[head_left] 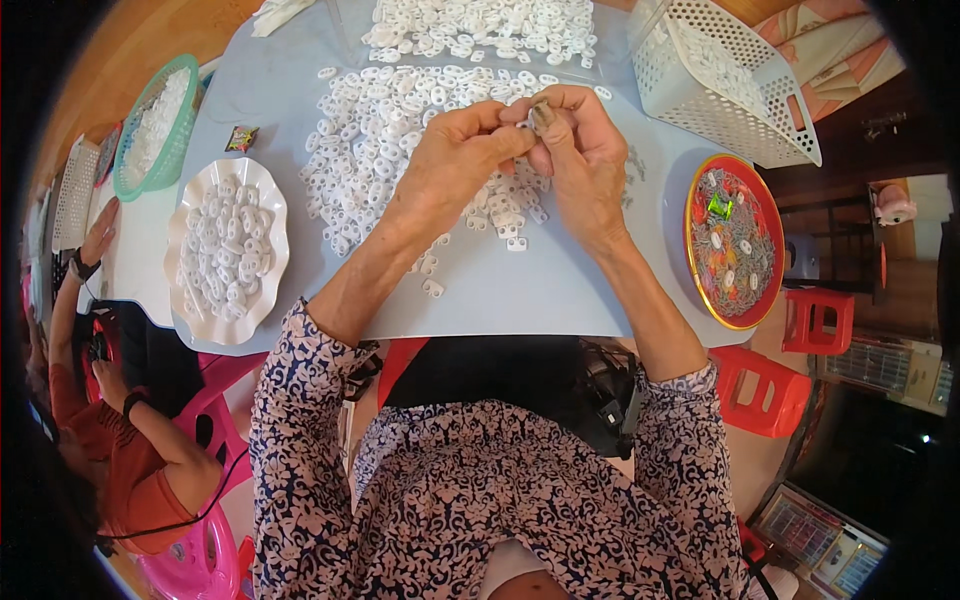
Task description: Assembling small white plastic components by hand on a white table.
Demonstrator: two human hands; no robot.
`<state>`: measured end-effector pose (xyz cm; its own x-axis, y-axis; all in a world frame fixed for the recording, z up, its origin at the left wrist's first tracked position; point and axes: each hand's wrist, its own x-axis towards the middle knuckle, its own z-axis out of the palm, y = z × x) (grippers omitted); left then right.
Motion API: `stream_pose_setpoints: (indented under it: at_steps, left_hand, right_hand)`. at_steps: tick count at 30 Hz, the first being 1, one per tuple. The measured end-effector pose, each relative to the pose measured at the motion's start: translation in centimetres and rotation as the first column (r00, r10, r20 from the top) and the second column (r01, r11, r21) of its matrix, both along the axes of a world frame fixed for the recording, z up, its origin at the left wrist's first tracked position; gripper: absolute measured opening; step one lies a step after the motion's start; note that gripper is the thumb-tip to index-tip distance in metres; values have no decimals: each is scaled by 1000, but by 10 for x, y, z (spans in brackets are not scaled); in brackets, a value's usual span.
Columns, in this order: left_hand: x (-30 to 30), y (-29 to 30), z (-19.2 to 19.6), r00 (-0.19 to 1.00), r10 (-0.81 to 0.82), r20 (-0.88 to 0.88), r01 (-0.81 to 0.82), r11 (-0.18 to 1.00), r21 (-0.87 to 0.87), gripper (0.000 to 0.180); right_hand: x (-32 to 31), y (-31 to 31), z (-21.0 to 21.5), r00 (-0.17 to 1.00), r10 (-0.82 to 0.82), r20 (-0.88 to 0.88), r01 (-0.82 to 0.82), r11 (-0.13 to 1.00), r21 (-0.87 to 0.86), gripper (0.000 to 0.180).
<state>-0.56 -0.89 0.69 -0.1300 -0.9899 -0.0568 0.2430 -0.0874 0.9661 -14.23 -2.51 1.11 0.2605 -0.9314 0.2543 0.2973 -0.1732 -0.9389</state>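
Note:
My left hand (468, 150) and my right hand (580, 145) meet above the far half of the table, fingertips pinched together. Whatever they hold between them is small and mostly covered by the fingers. A dark patch shows on my right thumb. Under and around the hands spreads a heap of small white oval plastic pieces with two holes (365, 150). A few such pieces (432, 288) lie loose nearer me. To the right, a red round tray with a gold rim (690, 235) holds many small grey metal parts, a green wrapper and several white pieces.
A white scalloped plate (180, 290) of finished-looking white pieces stands at left, near a small wrapped packet (241, 138). A white perforated basket (735, 125) is at far right, a green basket (128, 165) at far left. Another person (150, 480) sits left. Red stools (762, 390) stand right.

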Motion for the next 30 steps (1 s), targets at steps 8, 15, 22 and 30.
stream_pose_setpoints:
  at_steps: [8, 15, 22, 30]
  left_hand:
    - [6, -2, 0, 967, 85, -240, -78, 996, 38, 19]
    - [8, -6, -8, 935, 105, -340, -88, 994, 67, 18]
    - [9, -6, -8, 938, 67, -341, -59, 998, 33, 19]
    - [9, -8, -10, 991, 105, -77, -114, 986, -122, 22]
  right_hand:
    - [-16, -11, -5, 978, -183, -97, 186, 982, 28, 13]
    - [-11, -7, -7, 973, -102, -206, 78, 990, -121, 17]
    - [-15, -9, -5, 950, -81, -302, 29, 984, -173, 25]
    - [-14, -9, -6, 950, -76, -304, 22, 984, -179, 26]
